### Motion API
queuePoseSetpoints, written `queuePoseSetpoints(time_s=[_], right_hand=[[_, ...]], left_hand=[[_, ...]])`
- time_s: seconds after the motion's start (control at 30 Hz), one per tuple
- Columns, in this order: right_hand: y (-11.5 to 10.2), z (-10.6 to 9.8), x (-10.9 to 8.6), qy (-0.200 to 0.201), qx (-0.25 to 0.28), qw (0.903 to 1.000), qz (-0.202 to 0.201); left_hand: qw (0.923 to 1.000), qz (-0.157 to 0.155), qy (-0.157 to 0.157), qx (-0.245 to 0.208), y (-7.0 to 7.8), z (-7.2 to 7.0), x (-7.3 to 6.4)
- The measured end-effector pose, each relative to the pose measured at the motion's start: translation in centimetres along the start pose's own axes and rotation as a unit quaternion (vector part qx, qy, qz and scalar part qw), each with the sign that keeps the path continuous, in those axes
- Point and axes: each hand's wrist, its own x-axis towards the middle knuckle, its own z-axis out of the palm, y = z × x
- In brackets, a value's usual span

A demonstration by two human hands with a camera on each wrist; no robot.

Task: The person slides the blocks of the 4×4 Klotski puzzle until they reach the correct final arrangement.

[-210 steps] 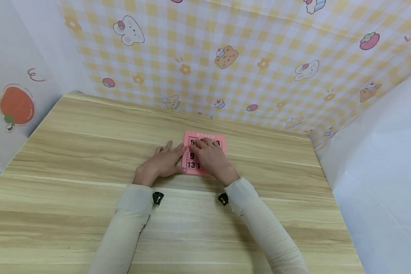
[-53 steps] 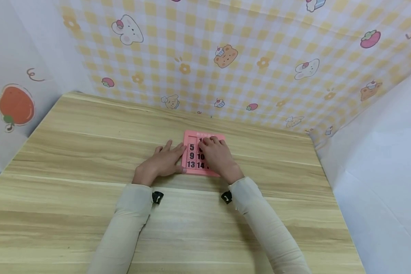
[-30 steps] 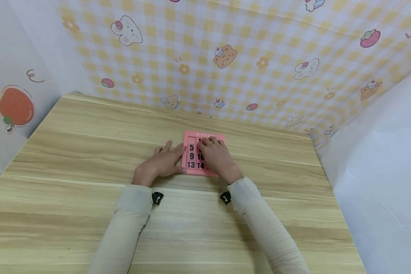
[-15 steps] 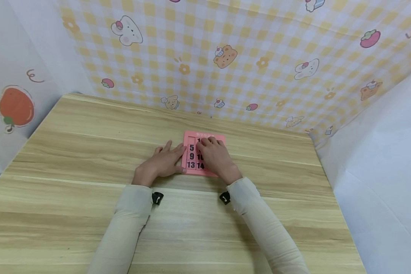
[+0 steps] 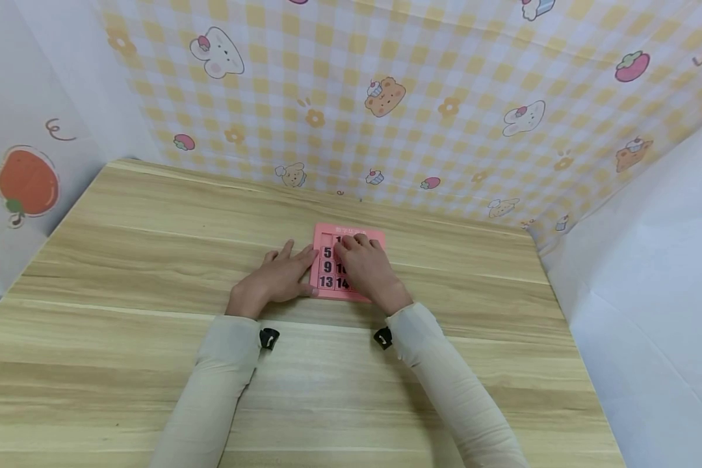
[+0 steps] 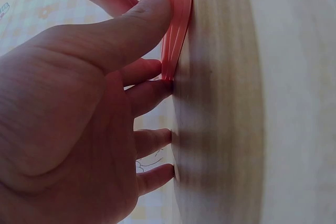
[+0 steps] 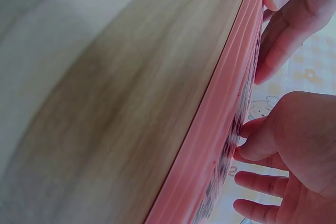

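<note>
A pink sliding number puzzle (image 5: 340, 296) lies flat on the table. Its left column shows the 5 tile (image 5: 327, 253), the 9 tile (image 5: 327, 267) and the 13 tile (image 5: 325, 281), with a vacant slot in the top left corner. My left hand (image 5: 275, 276) is spread against the puzzle's left side, thumb near the front corner and index finger farther up the edge. My right hand (image 5: 367, 266) rests its bent fingertips on the upper tiles, by the tile marked 1 (image 5: 338, 240). It hides most tiles on the right. In the right wrist view its fingers (image 7: 257, 182) hang loosely beside the tiles.
The wood-grain table (image 5: 152, 273) extends around the puzzle. Behind it hangs a yellow checked cloth (image 5: 327, 78) with cartoon prints. White sheets close off both sides. A small black device (image 5: 383, 338) sits at the right cuff, another (image 5: 269, 338) at the left.
Since seven seconds ago the 5 tile has slid down a row, leaving the top left slot vacant. Over the last second the right hand and the 1 tile shift slightly left. The left hand stays put.
</note>
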Motion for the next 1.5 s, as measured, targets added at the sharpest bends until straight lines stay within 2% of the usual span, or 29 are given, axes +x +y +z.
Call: queuePoseSetpoints(time_s=[0.6, 1.27, 1.5], right_hand=[[-0.34, -0.07, 0.35, -0.001, 0.012, 0.9999, 0.004], [-0.72, -0.36, 0.52, -0.009, 0.0, 1.0, 0.001], [-0.8, -0.31, 0.55, -0.01, -0.002, 0.9999, -0.001]], left_hand=[[1.0, 0.0, -0.005, 0.0, -0.01, -0.08, 0.03], [0.9999, 0.006, 0.001, 0.014, -0.03, -0.09, 0.16], [1.0, 0.002, -0.001, 0.004, 0.0, -0.12, 0.12]])
